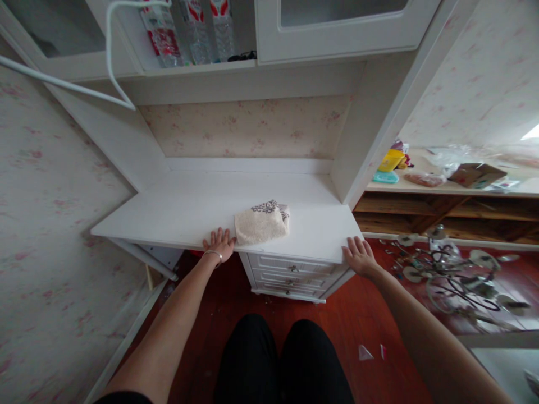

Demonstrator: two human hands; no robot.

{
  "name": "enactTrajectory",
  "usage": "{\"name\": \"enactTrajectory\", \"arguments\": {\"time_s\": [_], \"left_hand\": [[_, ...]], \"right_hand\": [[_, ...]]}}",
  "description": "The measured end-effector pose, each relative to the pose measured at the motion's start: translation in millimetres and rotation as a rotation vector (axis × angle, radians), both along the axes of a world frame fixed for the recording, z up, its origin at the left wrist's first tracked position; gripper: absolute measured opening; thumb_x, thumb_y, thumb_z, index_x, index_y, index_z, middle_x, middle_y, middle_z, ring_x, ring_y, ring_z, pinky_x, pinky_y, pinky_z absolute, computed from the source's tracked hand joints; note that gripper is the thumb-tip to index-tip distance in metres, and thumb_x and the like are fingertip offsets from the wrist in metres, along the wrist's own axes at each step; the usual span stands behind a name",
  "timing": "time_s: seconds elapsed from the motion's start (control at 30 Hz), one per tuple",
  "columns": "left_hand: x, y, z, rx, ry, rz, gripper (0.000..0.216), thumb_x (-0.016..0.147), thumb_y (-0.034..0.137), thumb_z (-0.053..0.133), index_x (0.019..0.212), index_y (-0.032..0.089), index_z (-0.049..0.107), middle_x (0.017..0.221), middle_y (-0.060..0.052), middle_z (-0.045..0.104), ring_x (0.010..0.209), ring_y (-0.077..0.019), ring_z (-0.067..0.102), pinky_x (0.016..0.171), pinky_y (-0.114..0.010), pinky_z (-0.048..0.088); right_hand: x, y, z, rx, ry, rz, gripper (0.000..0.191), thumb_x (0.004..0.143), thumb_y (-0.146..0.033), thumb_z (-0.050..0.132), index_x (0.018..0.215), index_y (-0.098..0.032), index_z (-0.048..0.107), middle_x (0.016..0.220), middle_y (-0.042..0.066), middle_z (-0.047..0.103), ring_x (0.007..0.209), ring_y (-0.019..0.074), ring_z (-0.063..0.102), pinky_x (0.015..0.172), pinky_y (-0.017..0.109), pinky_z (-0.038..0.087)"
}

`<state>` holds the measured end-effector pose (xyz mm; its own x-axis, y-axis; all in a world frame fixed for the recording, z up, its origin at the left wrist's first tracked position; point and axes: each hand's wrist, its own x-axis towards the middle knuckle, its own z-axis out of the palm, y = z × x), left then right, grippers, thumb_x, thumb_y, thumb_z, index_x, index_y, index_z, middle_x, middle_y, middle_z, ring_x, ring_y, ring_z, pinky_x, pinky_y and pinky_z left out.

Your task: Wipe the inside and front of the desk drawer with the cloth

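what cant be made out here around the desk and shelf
In the head view:
Bottles: tops cut off by the upper edge.
Dark item beside them: too small and dim to identify.
Drawers: insides hidden by closed fronts.
Desktop under the cloth: hidden by the cloth.
Left hand and right hand: palms turned down, out of sight.

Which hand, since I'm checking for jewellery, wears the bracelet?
The left hand, beside the folded towel: a silvery bracelet circles its wrist; the right hand shows none.

The head-worn camera sits above and in front of the white desk [189,207], nearby, facing forward and down.
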<state>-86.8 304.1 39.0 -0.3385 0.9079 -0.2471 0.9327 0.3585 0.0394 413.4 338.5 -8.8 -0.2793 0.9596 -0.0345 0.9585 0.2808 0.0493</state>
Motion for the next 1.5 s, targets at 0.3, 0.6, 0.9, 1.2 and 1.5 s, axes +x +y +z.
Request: {"name": "enactTrajectory", "arguments": {"time_s": [0.3,0.6,0.9,1.2,1.5], "left_hand": [[3.4,-2.2,7.5,-0.022,-0.009,-0.002,0.073,0.085,0.061,0.003,0.148,0.026,0.01,0.155,-0.001,-0.005,0.141,-0.0304,-0.002,0.109,-0.061,0.008],[0.3,-0.6,1.2,-0.01,-0.017,0.003,0.074,0.084,0.063,0.003,0.148,0.026,0.01,0.155,-0.001,-0.005,0.141,-0.0308,-0.002,0.108,-0.062,0.007],[0.8,-1.0,3.4,-0.008,-0.023,0.003,0.074,0.084,0.062,0.004,0.148,0.026,0.01,0.155,-0.001,-0.005,0.141,-0.0311,-0.002,0.108,-0.062,0.007],[-0.3,0.3,4.1,-0.014,-0.015,-0.001,0.073,0.085,0.062,0.004,0.148,0.026,0.011,0.155,-0.001,-0.003,0.141,-0.0317,0.0,0.108,-0.063,0.008],[-0.9,1.6,7.4,-0.035,0.0,-0.007,0.072,0.085,0.061,0.006,0.148,0.026,0.009,0.154,-0.001,-0.005,0.14,-0.031,0.0,0.108,-0.061,0.01]], "right_hand": [[3.3,2.7,-7.3,0.035,-0.097,-0.005,0.045,0.084,-0.021,0.037,0.127,-0.024,0.049,0.146,0.011,0.036,0.138,0.0297,0.02,0.108,0.058,0.011],[7.4,2.5,-16.0,0.156,-0.214,0.053,0.042,0.087,-0.017,0.032,0.124,-0.018,0.054,0.144,0.014,0.038,0.136,0.0305,0.026,0.109,0.052,0.015],[7.6,2.6,-17.1,0.157,-0.139,0.046,0.043,0.084,-0.017,0.036,0.124,-0.018,0.053,0.144,0.014,0.038,0.136,0.0302,0.024,0.109,0.055,0.015],[-13.3,-17.8,3.7,0.163,0.105,-0.03,0.046,0.087,-0.021,0.028,0.126,-0.013,0.05,0.143,0.014,0.04,0.139,0.029,0.013,0.111,0.054,0.011],[-115.7,-117.4,-21.1,0.253,0.752,-0.174,0.036,0.089,-0.032,0.031,0.113,-0.021,0.056,0.136,0.011,0.04,0.128,0.0207,0.036,0.107,0.035,0.031]]}}
